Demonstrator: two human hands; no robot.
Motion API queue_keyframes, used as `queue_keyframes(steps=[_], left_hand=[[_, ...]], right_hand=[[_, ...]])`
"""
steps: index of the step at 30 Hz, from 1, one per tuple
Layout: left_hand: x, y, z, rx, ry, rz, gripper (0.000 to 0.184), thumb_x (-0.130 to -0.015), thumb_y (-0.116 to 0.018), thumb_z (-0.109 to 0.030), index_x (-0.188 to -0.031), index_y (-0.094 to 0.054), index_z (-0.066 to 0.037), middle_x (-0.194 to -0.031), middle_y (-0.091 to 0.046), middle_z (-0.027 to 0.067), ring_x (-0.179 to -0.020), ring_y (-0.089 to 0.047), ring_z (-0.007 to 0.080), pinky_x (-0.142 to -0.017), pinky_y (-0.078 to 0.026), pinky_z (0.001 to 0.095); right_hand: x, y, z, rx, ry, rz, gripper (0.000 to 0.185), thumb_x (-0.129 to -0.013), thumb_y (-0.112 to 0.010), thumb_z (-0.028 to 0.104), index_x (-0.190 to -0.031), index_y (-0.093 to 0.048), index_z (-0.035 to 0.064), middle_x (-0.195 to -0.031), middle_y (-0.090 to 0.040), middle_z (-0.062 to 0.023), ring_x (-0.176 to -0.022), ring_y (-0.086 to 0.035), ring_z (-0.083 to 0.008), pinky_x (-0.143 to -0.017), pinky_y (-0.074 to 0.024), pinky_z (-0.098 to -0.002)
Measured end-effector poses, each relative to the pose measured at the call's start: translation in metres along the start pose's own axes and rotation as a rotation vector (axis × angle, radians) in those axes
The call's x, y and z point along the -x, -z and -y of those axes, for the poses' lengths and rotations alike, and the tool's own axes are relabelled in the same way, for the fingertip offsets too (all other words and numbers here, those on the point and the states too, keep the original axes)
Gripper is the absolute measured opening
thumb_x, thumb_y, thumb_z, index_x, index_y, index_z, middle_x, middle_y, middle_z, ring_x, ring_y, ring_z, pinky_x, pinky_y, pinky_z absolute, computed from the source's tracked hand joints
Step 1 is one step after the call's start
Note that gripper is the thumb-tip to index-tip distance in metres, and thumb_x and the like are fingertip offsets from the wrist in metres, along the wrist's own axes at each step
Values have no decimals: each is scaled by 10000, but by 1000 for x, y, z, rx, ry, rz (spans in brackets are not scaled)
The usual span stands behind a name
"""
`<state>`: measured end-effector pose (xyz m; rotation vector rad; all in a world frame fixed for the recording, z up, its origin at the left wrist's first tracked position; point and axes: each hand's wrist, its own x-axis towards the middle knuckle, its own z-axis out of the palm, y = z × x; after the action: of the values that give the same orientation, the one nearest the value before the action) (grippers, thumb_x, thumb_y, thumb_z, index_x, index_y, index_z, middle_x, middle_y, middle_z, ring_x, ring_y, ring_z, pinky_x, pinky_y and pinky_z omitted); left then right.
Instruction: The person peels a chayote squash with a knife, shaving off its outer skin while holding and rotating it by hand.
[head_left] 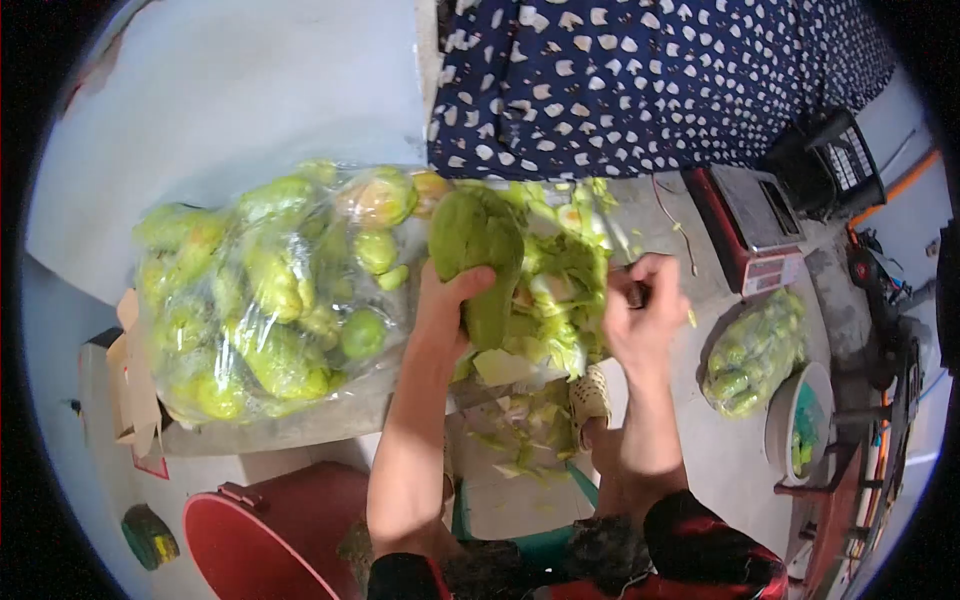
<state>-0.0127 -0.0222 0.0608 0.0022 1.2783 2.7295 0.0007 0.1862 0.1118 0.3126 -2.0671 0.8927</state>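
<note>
A large green chayote (478, 240) is held in my left hand (450, 300), with the thumb across its front. My right hand (645, 305) is to its right, apart from it, its fingers closed round a small dark object (634, 292) that I cannot make out fully. Green peelings and leafy scraps (560, 290) lie behind and between my hands. To the left, a clear plastic bag (265, 290) holds several green chayotes, and a few more (377, 250) sit at its right side.
A red scale (745, 225) and black basket (830, 165) stand at the right, near another bag of green vegetables (757, 350) and a round basin (775, 430). Below are a red tub (270, 530) and floor scraps (525, 430). A dark patterned cloth (620, 80) hangs behind.
</note>
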Motion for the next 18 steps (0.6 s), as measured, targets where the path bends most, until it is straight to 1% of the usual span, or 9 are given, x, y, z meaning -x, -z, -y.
queue_keyframes(steps=[2, 3, 4, 6, 7, 10, 13, 17, 18], left_hand=[[10, -2, 4, -76, -68, -35, 709, -700, -770, -304, -1269, -465, -10, -1025, -618, 139, -843, -661, 291, -674, -589, 419], [14, -1, 3, 1, -11, -31, 688, -661, -804, -235, -1241, -523, 4, -1062, -625, 99, -917, -635, 220, -780, -553, 356], [14, 9, 11, 10, -11, -23, 688, -661, -804, -235, -1241, -523, 4, -1062, -625, 99, -917, -635, 220, -780, -553, 356], [9, 23, 25, 54, 9, -133, 723, -658, -819, -238, -1271, -511, -7, -1092, -630, 84, -966, -628, 203, -834, -527, 341], [7, 22, 25, 74, 18, -168, 734, -658, -823, -238, -1280, -507, -11, -1102, -632, 79, -983, -625, 198, -852, -518, 336], [9, 21, 23, 76, -42, -139, 787, -637, -843, -184, -1321, -483, -34, -1169, -620, 70, -1053, -601, 178, -909, -481, 324], [-1, 40, 24, -262, -299, -74, 787, -595, -842, -88, -1298, -491, -36, -1189, -614, 83, -1077, -590, 179, -937, -463, 331], [13, 47, 16, -210, -312, -58, 767, -591, -838, -90, -1276, -499, -34, -1169, -618, 79, -1074, -592, 181, -944, -459, 329], [17, 48, 12, -290, -309, -89, 778, -582, -842, -94, -1276, -495, -36, -1172, -614, 77, -1080, -590, 181, -947, -458, 328]], right_hand=[[9, -2, -1, -14, 137, 95, 255, -650, -684, 26, -775, -462, 44, -638, -549, -86, -483, -546, -215, -464, -431, -321], [6, -2, 5, -29, 267, 118, 270, -652, -709, 51, -746, -456, 51, -616, -522, -85, -492, -537, -224, -465, -427, -335], [10, -7, 9, -71, 309, 112, 320, -636, -756, 113, -715, -452, 56, -611, -507, -90, -488, -515, -249, -457, -410, -347], [14, -10, 14, -190, 393, 228, 340, -627, -758, 173, -692, -446, 57, -601, -478, -87, -471, -482, -255, -445, -385, -349], [20, -13, 12, -193, 402, 296, 345, -604, -737, 208, -680, -442, 48, -595, -458, -86, -460, -454, -260, -433, -361, -350], [25, -20, 22, -269, 465, 350, 322, -583, -684, 222, -678, -437, 36, -586, -442, -90, -453, -439, -259, -425, -350, -354], [29, -28, 32, -261, 532, 326, 348, -532, -633, 271, -668, -428, 24, -584, -437, -103, -451, -440, -264, -413, -340, -352], [29, -31, 47, -267, 572, 379, 335, -515, -595, 267, -656, -416, 21, -596, -452, -118, -457, -453, -265, -408, -343, -349], [30, -32, 49, -260, 582, 384, 318, -522, -584, 256, -654, -414, 23, -600, -457, -120, -459, -457, -264, -408, -346, -351]])
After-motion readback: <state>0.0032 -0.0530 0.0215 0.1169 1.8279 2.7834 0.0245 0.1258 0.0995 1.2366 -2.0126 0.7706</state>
